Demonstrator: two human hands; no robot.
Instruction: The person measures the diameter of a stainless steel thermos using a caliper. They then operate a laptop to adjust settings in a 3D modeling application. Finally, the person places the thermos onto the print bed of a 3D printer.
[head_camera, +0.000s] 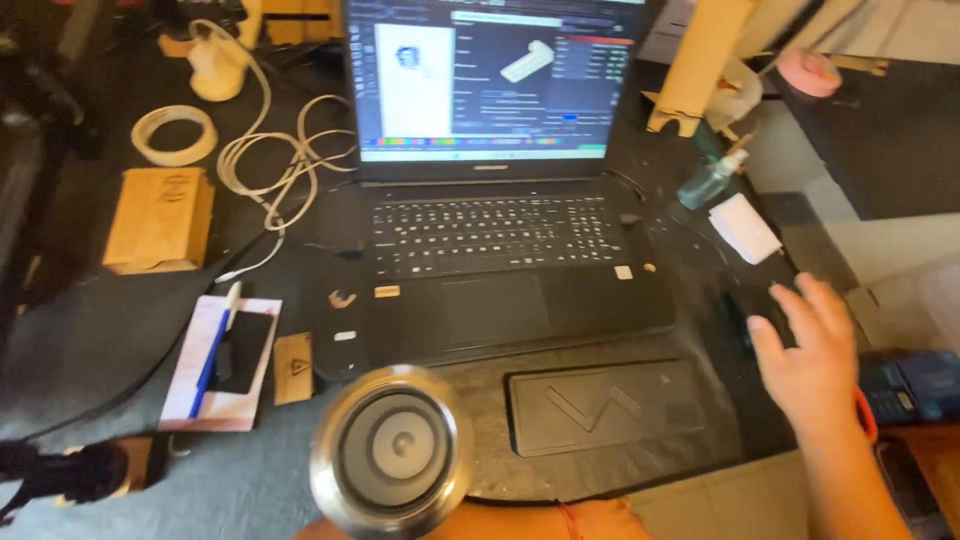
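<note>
A steel bottle (392, 450) with a round lid fills the near middle, seen from straight above and blurred. My left hand (520, 524) is mostly hidden beneath it at the bottom edge, a red thread on the wrist, and appears to grip the bottle from below. My right hand (812, 365) hovers at the right with its fingers spread and nothing in them. Its fingertips are over a dark mouse-like object (752, 305) on the black desk (120, 330), right of the open laptop (490, 250).
A black pad (600, 405) with a zigzag mark lies before the laptop. At left are a white notepad with a blue pen and a phone (238, 352), a cardboard box (160, 218), a tape ring (174, 135) and a white cable (280, 165). A spray bottle (710, 180) stands at right.
</note>
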